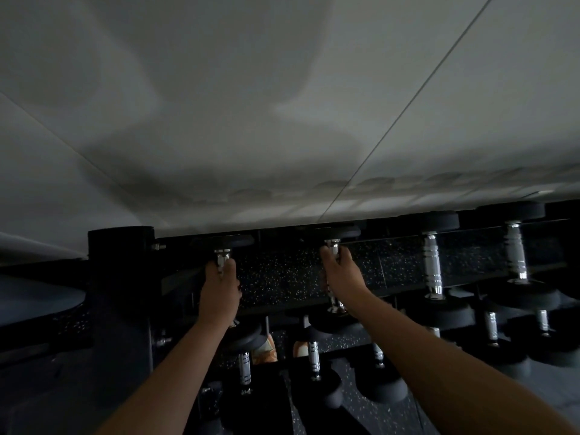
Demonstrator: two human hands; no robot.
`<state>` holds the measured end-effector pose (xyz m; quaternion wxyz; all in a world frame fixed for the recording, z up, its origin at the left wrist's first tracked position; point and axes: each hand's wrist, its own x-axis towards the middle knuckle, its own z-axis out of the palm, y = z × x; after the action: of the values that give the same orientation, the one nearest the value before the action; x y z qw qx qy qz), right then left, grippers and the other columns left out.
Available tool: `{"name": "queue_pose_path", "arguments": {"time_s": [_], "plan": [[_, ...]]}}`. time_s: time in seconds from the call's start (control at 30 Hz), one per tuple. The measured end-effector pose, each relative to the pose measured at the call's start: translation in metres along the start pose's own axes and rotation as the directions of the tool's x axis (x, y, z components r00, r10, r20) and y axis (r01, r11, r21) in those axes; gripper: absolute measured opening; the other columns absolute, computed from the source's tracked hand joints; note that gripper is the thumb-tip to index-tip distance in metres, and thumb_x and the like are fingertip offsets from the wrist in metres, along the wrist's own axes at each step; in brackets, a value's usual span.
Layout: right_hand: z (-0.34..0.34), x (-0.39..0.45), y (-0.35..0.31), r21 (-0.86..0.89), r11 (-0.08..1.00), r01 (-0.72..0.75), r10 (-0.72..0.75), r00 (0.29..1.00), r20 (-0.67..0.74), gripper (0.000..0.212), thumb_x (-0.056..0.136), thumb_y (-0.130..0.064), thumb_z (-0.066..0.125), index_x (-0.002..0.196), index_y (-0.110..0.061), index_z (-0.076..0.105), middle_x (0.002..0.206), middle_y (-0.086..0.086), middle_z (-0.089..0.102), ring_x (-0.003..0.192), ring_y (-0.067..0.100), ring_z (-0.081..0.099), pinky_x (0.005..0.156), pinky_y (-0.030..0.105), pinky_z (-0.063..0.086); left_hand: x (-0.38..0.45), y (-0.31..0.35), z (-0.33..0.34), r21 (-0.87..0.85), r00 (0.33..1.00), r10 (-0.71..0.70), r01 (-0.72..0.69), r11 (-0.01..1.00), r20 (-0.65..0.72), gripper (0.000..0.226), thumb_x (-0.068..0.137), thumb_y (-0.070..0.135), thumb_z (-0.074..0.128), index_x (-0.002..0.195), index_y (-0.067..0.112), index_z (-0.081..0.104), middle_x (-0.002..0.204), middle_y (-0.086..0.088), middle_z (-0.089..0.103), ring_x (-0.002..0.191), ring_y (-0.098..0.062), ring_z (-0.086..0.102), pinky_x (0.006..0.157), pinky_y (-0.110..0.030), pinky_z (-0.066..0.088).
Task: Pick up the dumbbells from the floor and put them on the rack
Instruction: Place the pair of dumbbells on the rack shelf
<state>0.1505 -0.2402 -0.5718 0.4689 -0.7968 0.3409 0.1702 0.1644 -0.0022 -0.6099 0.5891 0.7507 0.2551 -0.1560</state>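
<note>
both hands grip dumbbells (332,271) on rack (282,274), handles pointing wallward.

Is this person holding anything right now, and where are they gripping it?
Yes. Each hand grips a dumbbell by its chrome handle: the left hand on the left dumbbell, the right hand on the next dumbbell, both at the rack's top tier.

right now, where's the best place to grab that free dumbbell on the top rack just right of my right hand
Take the dumbbell by its chrome handle, mid-length between the two black heads, hand coming from above and the front. It lies front to back across the rack, so the handle is exposed and clear of neighbours.
</note>
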Motion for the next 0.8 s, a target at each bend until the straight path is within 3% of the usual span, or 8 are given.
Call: {"name": "queue_pose_path", "arguments": {"time_s": [0.1, 0.17, 0.37, 0.43, 0.53, 0.6, 0.7, 0.8], "plan": [[0.000, -0.002, 0.000, -0.018, 1.000, -0.017, 0.018, 1.000, 0.007, 0.036, 0.098, -0.053, 0.045, 0.108, -0.019, 0.047, 0.085, 0.009, 0.067, 0.076, 0.028, 0.065, 0.072, 0.041, 0.050, 0.000, -0.001, -0.001, 0.000, 1.000, 0.010, -0.010, 1.000, 0.004, 0.034, 0.095, 0.049, 0.044, 0.117, 0.022, 0.047, 0.070, -0.005, 0.057, 0.052, -0.016, 0.055, 0.046, -0.027, 0.044], [0.000, -0.003, 0.001, -0.052, 0.998, -0.032, 0.033, 0.999, 0.019, 0.033, 0.099, -0.053, 0.043, 0.109, -0.022, 0.042, 0.086, 0.004, 0.062, 0.075, 0.021, 0.059, 0.069, 0.037, 0.044, 0.000, -0.001, -0.001, 0.002, 1.000, 0.013, -0.013, 1.000, 0.005, 0.038, 0.093, 0.052, 0.043, 0.116, 0.022, 0.047, 0.072, -0.005, 0.058, 0.053, -0.017, 0.055, 0.048, -0.029, 0.044], [-0.002, -0.011, 0.001, -0.101, 0.994, -0.048, 0.050, 0.999, 0.015, 0.049, 0.098, -0.054, 0.042, 0.126, -0.013, 0.043, 0.099, 0.008, 0.059, 0.078, 0.021, 0.057, 0.072, 0.036, 0.039, 0.002, -0.003, -0.001, 0.026, 1.000, -0.002, 0.003, 1.000, -0.008, 0.048, 0.078, 0.067, 0.041, 0.103, 0.027, 0.047, 0.068, -0.005, 0.059, 0.044, -0.014, 0.056, 0.047, -0.032, 0.045], [-0.003, -0.015, -0.001, -0.107, 0.993, -0.044, 0.045, 0.999, 0.011, 0.058, 0.098, -0.054, 0.041, 0.136, -0.010, 0.041, 0.105, 0.010, 0.057, 0.087, 0.026, 0.057, 0.075, 0.036, 0.039, 0.003, -0.002, -0.001, 0.034, 1.000, -0.028, 0.028, 0.999, -0.012, 0.051, 0.077, 0.069, 0.040, 0.105, 0.027, 0.046, 0.073, -0.010, 0.062, 0.054, -0.022, 0.062, 0.057, -0.042, 0.052], [-0.006, -0.021, -0.005, -0.109, 0.994, -0.028, 0.028, 1.000, -0.002, 0.060, 0.097, -0.054, 0.042, 0.137, -0.009, 0.043, 0.112, 0.014, 0.061, 0.094, 0.029, 0.057, 0.078, 0.037, 0.040, -0.001, 0.002, 0.000, 0.061, 0.997, -0.078, 0.079, 0.995, -0.015, 0.053, 0.079, 0.069, 0.039, 0.111, 0.027, 0.044, 0.096, -0.023, 0.064, 0.086, -0.044, 0.065, 0.076, -0.053, 0.053], [-0.010, -0.026, -0.006, -0.126, 0.992, -0.015, 0.016, 1.000, 0.005, 0.061, 0.096, -0.054, 0.042, 0.139, -0.010, 0.042, 0.118, 0.015, 0.061, 0.099, 0.030, 0.058, 0.081, 0.038, 0.041, -0.008, 0.006, 0.000, 0.063, 0.996, -0.085, 0.087, 0.994, -0.027, 0.053, 0.080, 0.065, 0.038, 0.110, 0.022, 0.045, 0.093, -0.020, 0.063, 0.087, -0.043, 0.064, 0.079, -0.053, 0.052], [-0.018, -0.038, -0.006, -0.140, 0.990, 0.018, -0.015, 1.000, 0.021, 0.064, 0.096, -0.060, 0.037, 0.139, -0.015, 0.044, 0.126, 0.016, 0.060, 0.106, 0.032, 0.060, 0.088, 0.041, 0.047, -0.022, 0.011, -0.002, 0.085, 0.995, -0.085, 0.090, 0.992, -0.059, 0.052, 0.085, 0.058, 0.037, 0.113, 0.016, 0.048, 0.091, -0.012, 0.064, 0.075, -0.029, 0.062, 0.067, -0.044, 0.052], [-0.029, -0.052, -0.006, -0.148, 0.988, 0.048, -0.045, 0.999, 0.025, 0.068, 0.093, -0.070, 0.033, 0.127, -0.016, 0.055, 0.115, 0.013, 0.066, 0.101, 0.030, 0.064, 0.090, 0.044, 0.052, -0.044, 0.018, -0.006, 0.146, 0.995, -0.070, 0.079, 0.986, -0.068, 0.048, 0.092, 0.054, 0.036, 0.119, 0.016, 0.049, 0.082, 0.001, 0.057, 0.071, -0.018, 0.056, 0.055, -0.031, 0.036]]}}
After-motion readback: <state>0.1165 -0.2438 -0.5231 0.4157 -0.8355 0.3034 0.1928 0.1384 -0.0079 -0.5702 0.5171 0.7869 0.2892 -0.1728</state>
